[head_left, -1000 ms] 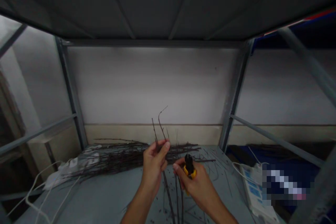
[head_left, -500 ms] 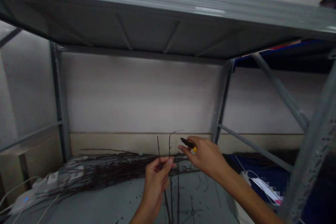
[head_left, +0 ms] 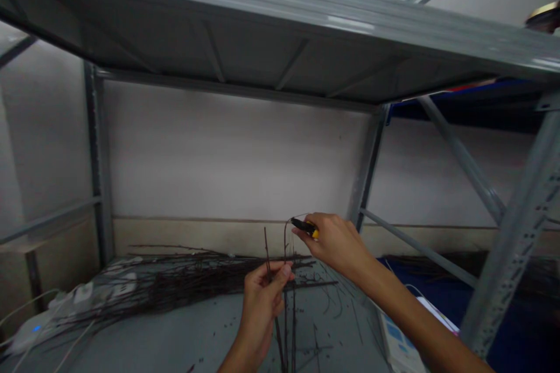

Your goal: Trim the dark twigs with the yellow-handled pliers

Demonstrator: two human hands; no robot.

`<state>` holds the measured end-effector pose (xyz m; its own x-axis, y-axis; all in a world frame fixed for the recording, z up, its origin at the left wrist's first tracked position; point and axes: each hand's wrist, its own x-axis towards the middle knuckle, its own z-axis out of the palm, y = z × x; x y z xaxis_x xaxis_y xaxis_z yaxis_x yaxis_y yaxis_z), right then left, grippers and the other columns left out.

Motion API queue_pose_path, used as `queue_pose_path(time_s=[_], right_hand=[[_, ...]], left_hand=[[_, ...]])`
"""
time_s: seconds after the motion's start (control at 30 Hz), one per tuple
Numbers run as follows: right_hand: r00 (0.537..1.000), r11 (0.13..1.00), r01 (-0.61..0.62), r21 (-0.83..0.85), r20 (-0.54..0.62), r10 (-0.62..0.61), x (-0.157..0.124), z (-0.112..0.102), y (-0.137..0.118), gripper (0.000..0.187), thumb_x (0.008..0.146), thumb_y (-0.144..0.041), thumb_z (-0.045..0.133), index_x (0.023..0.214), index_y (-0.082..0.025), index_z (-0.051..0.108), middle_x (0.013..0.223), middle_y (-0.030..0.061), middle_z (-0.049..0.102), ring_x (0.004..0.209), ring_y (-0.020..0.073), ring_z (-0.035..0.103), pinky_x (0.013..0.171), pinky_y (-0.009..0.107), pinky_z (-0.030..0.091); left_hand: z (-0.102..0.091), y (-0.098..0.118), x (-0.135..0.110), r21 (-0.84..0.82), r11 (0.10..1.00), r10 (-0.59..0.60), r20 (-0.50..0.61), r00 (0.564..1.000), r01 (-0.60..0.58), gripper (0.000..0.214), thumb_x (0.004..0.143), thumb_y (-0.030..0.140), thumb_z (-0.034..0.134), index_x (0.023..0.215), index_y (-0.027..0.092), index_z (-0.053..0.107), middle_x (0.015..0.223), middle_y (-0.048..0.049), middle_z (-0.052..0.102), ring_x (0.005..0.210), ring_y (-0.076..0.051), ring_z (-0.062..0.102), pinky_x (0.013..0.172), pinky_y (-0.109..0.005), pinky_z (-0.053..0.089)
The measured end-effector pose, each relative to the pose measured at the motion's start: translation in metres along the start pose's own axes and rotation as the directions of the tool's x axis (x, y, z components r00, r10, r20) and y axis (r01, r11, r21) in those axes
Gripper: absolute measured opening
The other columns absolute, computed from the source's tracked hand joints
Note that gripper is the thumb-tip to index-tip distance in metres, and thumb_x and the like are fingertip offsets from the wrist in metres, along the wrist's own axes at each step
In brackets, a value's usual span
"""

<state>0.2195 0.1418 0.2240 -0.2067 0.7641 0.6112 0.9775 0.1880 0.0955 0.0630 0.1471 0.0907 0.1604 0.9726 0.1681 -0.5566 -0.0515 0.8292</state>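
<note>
My left hand (head_left: 262, 300) is closed around a few thin dark twigs (head_left: 276, 245) that stand upright above its fingers. My right hand (head_left: 335, 242) grips small cutters with yellow and black handles (head_left: 305, 226). The cutter tip is at the bent top of the tallest twig. Behind both hands a long pile of dark twigs (head_left: 175, 280) lies across the grey shelf (head_left: 144, 338).
A grey metal shelf board (head_left: 271, 29) hangs low overhead, with uprights (head_left: 365, 169) left and right. White cables and a power strip (head_left: 30, 326) lie at the left. A white device (head_left: 398, 344) sits at the right. Short twig cuttings litter the shelf.
My right hand rose from beside the left hand up to the top of the held twigs. The camera tilted upward, so the overhead shelf shows more.
</note>
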Motion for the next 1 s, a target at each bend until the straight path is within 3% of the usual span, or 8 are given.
queue_pose_path(time_s=[0.33,0.7,0.87,1.0], right_hand=[[1.000,1.000,-0.004,-0.023,-0.031,0.004,0.003,0.004,-0.002,0.032,0.094,-0.050,0.056,0.083,-0.023,0.069,0.085,0.0070,0.076,0.073,0.0223,0.069,0.055,0.031,0.026],[1.000,0.995,-0.015,-0.096,0.001,0.015,0.008,-0.006,-0.010,0.032,0.096,-0.046,0.055,0.082,-0.022,0.072,0.084,0.0080,0.077,0.073,0.0233,0.071,0.055,0.030,0.034],[0.999,0.993,-0.039,-0.110,-0.003,0.038,0.011,0.009,-0.010,0.049,0.098,-0.057,0.047,0.079,-0.022,0.077,0.074,0.0125,0.076,0.068,0.0270,0.071,0.057,0.032,0.039],[0.997,0.998,-0.066,0.005,-0.025,0.066,0.014,0.021,-0.011,0.060,0.098,-0.064,0.040,0.079,-0.021,0.079,0.071,0.0152,0.075,0.068,0.0276,0.071,0.061,0.033,0.042]], left_hand=[[-0.003,0.002,-0.003,-0.037,0.999,0.005,-0.034,0.999,-0.006,0.048,0.065,0.053,0.088,0.090,0.013,0.077,0.080,-0.0071,0.071,0.041,0.001,0.022,0.039,-0.017,0.012],[-0.003,0.000,-0.005,-0.029,1.000,-0.002,-0.017,1.000,0.002,0.046,0.066,0.051,0.088,0.089,0.013,0.077,0.080,-0.0077,0.073,0.040,0.002,0.022,0.039,-0.016,0.013],[-0.002,-0.001,-0.007,-0.022,1.000,-0.005,0.018,1.000,0.006,0.042,0.070,0.048,0.087,0.090,0.013,0.076,0.081,-0.0077,0.073,0.041,0.002,0.023,0.039,-0.016,0.013],[-0.003,0.000,-0.011,-0.024,1.000,0.004,0.008,1.000,-0.004,0.040,0.071,0.047,0.087,0.090,0.013,0.076,0.080,-0.0069,0.073,0.041,0.002,0.025,0.040,-0.016,0.014]])
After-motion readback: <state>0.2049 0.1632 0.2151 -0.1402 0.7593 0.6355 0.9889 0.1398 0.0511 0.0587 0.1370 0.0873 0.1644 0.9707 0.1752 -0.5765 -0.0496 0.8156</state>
